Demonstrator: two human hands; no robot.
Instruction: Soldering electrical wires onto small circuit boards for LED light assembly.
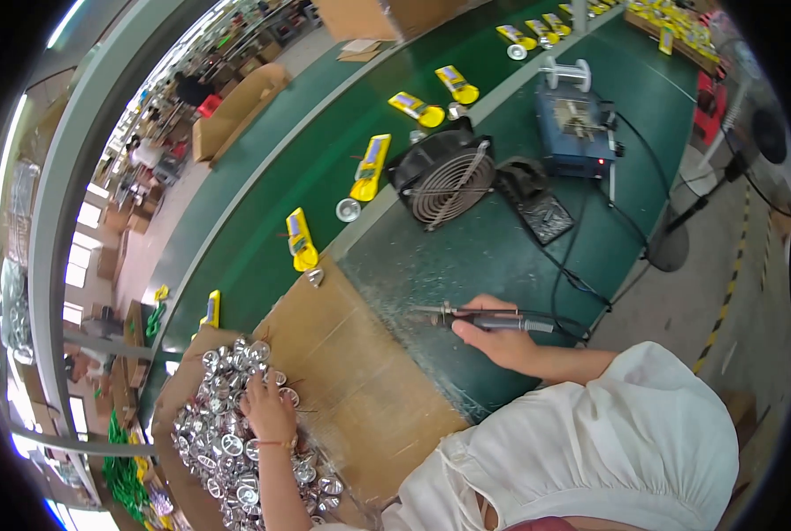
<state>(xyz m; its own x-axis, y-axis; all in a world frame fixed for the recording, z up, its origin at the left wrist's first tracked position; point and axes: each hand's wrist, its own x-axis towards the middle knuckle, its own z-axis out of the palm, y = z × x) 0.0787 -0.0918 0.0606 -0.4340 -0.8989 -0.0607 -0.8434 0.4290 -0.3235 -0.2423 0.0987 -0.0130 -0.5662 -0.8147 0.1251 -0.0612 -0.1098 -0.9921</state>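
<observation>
My left hand reaches into a heap of shiny silver reflector cups, some with thin wires. Its fingers are stretched out and apart over the cups, and the fingertips touch the pile. Over the green worktop, my right hand is closed round a soldering iron, whose tip points left. A thin rod or tube runs along the iron, and its cable trails off to the right. Between the two hands lies a flat sheet of brown cardboard.
Beyond the worktop, a green conveyor belt carries several yellow parts with silver cups beside them. A black fan, a soldering iron stand and a blue soldering station with a wire spool stand at the far right.
</observation>
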